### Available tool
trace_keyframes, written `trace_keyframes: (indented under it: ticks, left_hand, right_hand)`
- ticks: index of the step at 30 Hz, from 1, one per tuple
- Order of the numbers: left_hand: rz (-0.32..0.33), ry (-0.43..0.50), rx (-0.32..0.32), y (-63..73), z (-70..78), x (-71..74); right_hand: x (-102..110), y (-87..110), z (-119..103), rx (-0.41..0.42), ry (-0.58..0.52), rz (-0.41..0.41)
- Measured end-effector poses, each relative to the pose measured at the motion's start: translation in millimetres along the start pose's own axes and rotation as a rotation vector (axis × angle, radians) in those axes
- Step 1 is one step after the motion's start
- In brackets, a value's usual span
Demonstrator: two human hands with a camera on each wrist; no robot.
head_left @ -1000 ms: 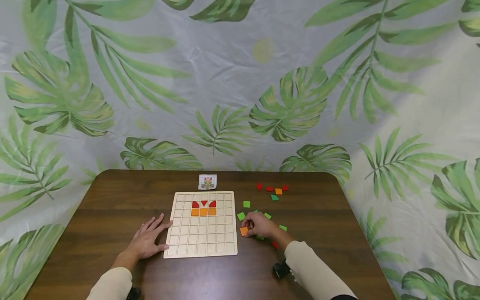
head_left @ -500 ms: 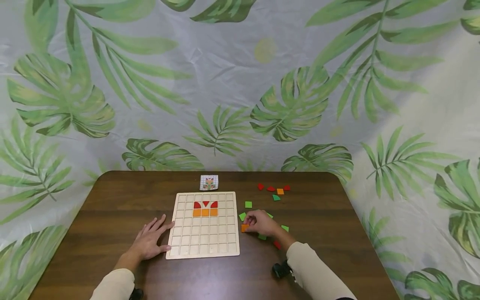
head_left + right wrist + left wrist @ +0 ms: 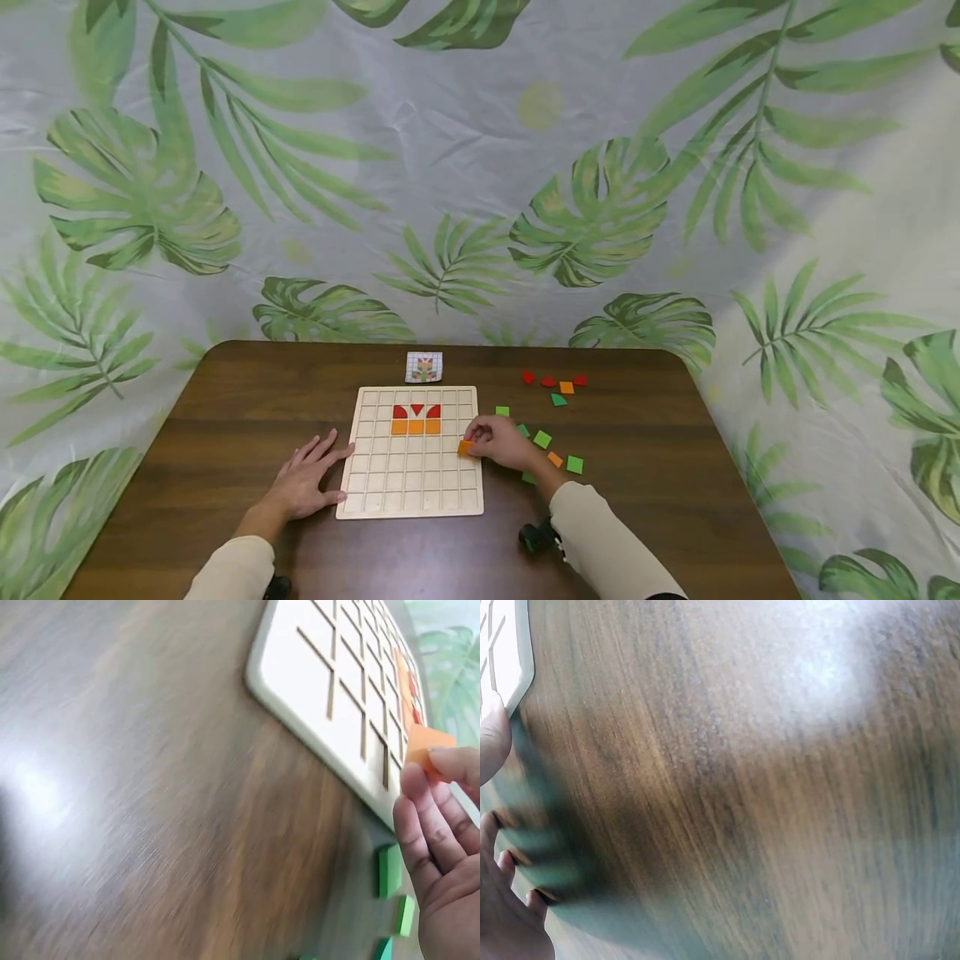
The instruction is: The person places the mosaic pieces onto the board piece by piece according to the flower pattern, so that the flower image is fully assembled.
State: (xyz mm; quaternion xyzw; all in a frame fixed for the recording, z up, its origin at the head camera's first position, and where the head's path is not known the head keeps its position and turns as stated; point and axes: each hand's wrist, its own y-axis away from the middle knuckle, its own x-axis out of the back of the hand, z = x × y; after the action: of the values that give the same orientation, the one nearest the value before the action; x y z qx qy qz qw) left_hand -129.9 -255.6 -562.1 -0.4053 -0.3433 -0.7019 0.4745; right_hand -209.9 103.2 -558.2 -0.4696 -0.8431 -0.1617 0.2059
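Note:
A pale wooden grid board (image 3: 408,483) lies on the table, with a row of orange square tiles (image 3: 408,427) and red pieces (image 3: 432,412) above it set in its cells. My left hand (image 3: 303,483) rests at the board's left edge with its fingers spread; in the left wrist view the thumb (image 3: 495,739) touches the board's corner. My right hand (image 3: 501,442) pinches an orange square tile (image 3: 426,746) between thumb and fingers, over the right edge of the board. Several green pieces (image 3: 542,439) lie beside and partly under that hand.
Behind the board lies a small printed pattern card (image 3: 424,367). Red pieces (image 3: 548,382), another orange square (image 3: 567,387) and a dark green piece (image 3: 558,400) lie at the back right. A smaller orange piece (image 3: 555,459) sits near the right wrist. A leaf-patterned cloth (image 3: 450,167) hangs behind the table.
My right hand has moved left with the orange square tile, from the table beside the board to over its right edge. The left hand stays at the board's left edge.

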Motion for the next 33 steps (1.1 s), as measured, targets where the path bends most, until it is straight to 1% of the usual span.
trace_keyframes:
  ticks: [4,7,12,15,18,22,24,27,33]
  left_hand:
    - [-0.003,-0.004,0.003,0.9,-0.7,0.9]
    - [-0.006,0.003,0.007,1.8,-0.6,1.8]
    - [-0.010,0.000,0.009,2.4,-0.3,3.2]
    - [-0.015,0.000,0.009,2.5,0.3,3.2]
    - [-0.016,0.001,0.008,2.5,0.5,2.5]
    - [-0.015,-0.002,0.012,0.6,-1.4,1.2]
    - [-0.012,-0.009,0.014,-0.7,-2.5,0.6]
    - [-0.002,-0.016,0.007,-1.6,-3.0,0.6]
    - [0.003,-0.017,-0.011,-0.3,-1.2,1.0]
  right_hand:
    - [-9.4,-11.6,-3.5,-0.020,-0.027,0.044]
    - [-17.6,-18.6,-5.0,-0.012,-0.034,0.082]
    - [-29.0,-26.0,-11.5,-0.009,-0.049,0.119]
    - [-34.4,-29.9,-15.9,-0.011,-0.044,0.131]
    - [-40.2,-33.8,-18.8,-0.015,-0.066,0.132]
    - [-47.4,-38.6,-23.6,-0.054,-0.090,0.141]
    - [-50.5,-40.6,-26.3,-0.078,-0.085,0.153]
    - [-53.8,-42.8,-31.0,-0.082,-0.067,0.167]
    - [-59.2,-44.7,-34.4,-0.070,0.043,0.184]
